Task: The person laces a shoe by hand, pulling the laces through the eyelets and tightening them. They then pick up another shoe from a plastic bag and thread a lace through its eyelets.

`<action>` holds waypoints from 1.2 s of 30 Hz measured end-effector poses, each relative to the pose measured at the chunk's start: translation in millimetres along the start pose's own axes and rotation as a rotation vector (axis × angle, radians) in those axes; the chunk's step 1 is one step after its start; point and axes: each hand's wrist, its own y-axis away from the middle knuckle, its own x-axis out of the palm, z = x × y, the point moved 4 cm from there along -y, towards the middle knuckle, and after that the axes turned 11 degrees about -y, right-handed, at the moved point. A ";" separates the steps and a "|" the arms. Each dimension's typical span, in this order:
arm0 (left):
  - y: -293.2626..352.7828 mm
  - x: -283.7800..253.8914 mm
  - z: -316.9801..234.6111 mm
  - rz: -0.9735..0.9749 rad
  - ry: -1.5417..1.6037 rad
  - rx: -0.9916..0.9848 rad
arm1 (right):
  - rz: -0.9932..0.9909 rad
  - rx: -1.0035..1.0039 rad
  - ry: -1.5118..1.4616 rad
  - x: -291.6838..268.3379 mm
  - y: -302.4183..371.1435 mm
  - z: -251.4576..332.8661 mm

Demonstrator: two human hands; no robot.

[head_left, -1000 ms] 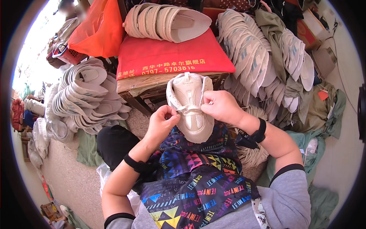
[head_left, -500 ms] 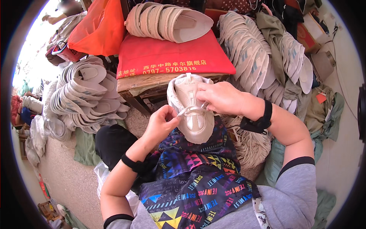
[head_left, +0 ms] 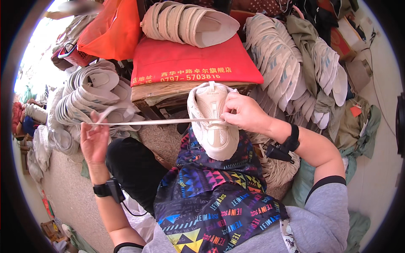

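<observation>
A beige and white shoe upper [head_left: 217,141] rests over my lap against the table edge, its toe toward me. From its lower eyelets a flat whitish shoelace [head_left: 158,122] runs taut out to the left. My left hand [head_left: 95,141], raised far to the left, pinches this lace, whose loose end loops above the fingers. At the upper's right edge, my right hand [head_left: 247,113] is closed, thumb and forefinger gripping beside the eyelets. What lies under its curled fingers is partly hidden.
Ahead stands a wooden table [head_left: 168,96] under a red cloth bag [head_left: 194,59], with nested uppers [head_left: 185,23] on top. Stacked uppers flank it at left [head_left: 86,99] and right [head_left: 272,59]. A bundle of laces [head_left: 280,168] lies by my right knee. An orange bag [head_left: 112,33] hangs at upper left.
My left hand has swung from beside the shoe upper far out to the left, drawing the shoelace out straight. My right hand stays at the upper's right edge, shifted slightly.
</observation>
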 end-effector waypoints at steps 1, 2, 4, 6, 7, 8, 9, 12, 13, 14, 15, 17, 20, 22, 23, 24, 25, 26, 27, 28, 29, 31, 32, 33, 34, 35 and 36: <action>5.6 -36.6 -26.4 -0.101 0.002 0.033 | 0.005 -0.005 0.000 0.1 -2.0 0.5; 12.5 -72.3 -50.6 -0.199 0.006 0.061 | -0.052 0.008 -0.081 -3.6 -1.7 0.1; 36.0 -125.3 -92.5 -0.121 -0.024 0.069 | -0.120 0.002 -0.219 -6.9 -1.0 0.6; 54.0 -164.2 -134.1 -0.035 -0.050 0.067 | -0.134 0.063 -0.286 -7.7 1.9 0.3; 70.9 -191.2 -162.1 -0.325 -0.054 0.175 | -0.142 0.120 -0.361 -7.5 1.0 -0.1; 88.7 -213.3 -181.1 -0.613 -0.051 0.279 | -0.135 0.121 -0.362 -9.8 -3.3 10.2; 100.1 -225.8 -193.7 -0.620 -0.050 0.282 | -0.141 0.398 -0.624 -10.6 -6.6 14.3; 86.6 -243.8 -207.1 -0.844 0.051 0.313 | -0.156 0.603 -0.821 -13.7 -4.7 25.4; 110.3 -251.1 -235.5 -0.858 0.041 0.343 | -0.088 0.498 -0.782 -14.3 -11.1 34.9; 145.8 -250.2 -286.1 -0.834 -0.006 0.449 | -0.044 0.475 -0.819 -19.5 -16.9 39.4; 136.7 -247.2 -283.9 -0.790 -0.013 0.494 | -0.075 0.211 -0.751 -30.9 -24.3 52.7; 121.0 -242.6 -261.0 -0.921 -0.042 0.577 | -0.100 -0.047 -0.667 -35.7 -29.3 62.9; 89.3 -198.5 -217.7 -0.993 -0.668 0.429 | 0.012 0.250 -1.004 -13.3 -33.7 53.9; 9.1 -73.6 -95.0 -0.670 -0.832 0.272 | 0.017 0.411 -0.921 -16.5 -21.7 31.4; -0.7 -8.9 -43.2 -0.621 -0.944 0.223 | 0.084 0.556 -0.858 -10.8 -17.6 19.3; -6.1 27.3 -5.6 -0.368 -1.019 0.142 | -0.011 0.498 -0.913 -3.0 -20.3 17.9; -8.2 67.1 38.6 -0.364 -1.044 0.107 | -0.002 0.500 -0.915 3.0 -19.6 9.2; -8.6 78.1 68.5 -0.212 -0.997 -0.006 | -0.030 0.454 -0.793 6.1 -21.2 1.6; -6.9 89.4 98.2 -0.154 -0.983 -0.096 | -0.059 0.406 -0.673 7.4 -24.6 -0.7; -8.8 102.1 125.6 -0.050 -1.016 -0.135 | -0.057 0.405 -0.675 9.5 -23.7 0.3; -9.2 110.4 148.4 -0.031 -0.979 -0.180 | 0.013 0.338 -0.441 12.7 -23.2 5.6; -10.3 112.7 184.6 -0.020 -0.935 -0.188 | 0.083 0.264 -0.209 17.9 -19.9 18.0; -10.1 114.5 199.0 -0.018 -0.952 -0.214 | 0.147 0.212 -0.052 19.8 -16.9 26.8; -8.7 116.7 210.5 -0.015 -0.968 -0.241 | 0.208 0.161 0.105 22.4 -12.5 32.4; -8.0 119.8 219.4 -0.013 -0.967 -0.243 | 0.169 0.116 0.090 23.9 -8.5 31.6; -6.2 121.5 226.3 -0.038 -0.928 -0.266 | 0.168 0.115 0.087 23.8 -6.7 30.9; -4.7 121.6 230.3 -0.065 -0.889 -0.289 | 0.155 0.093 0.099 23.1 -5.3 30.9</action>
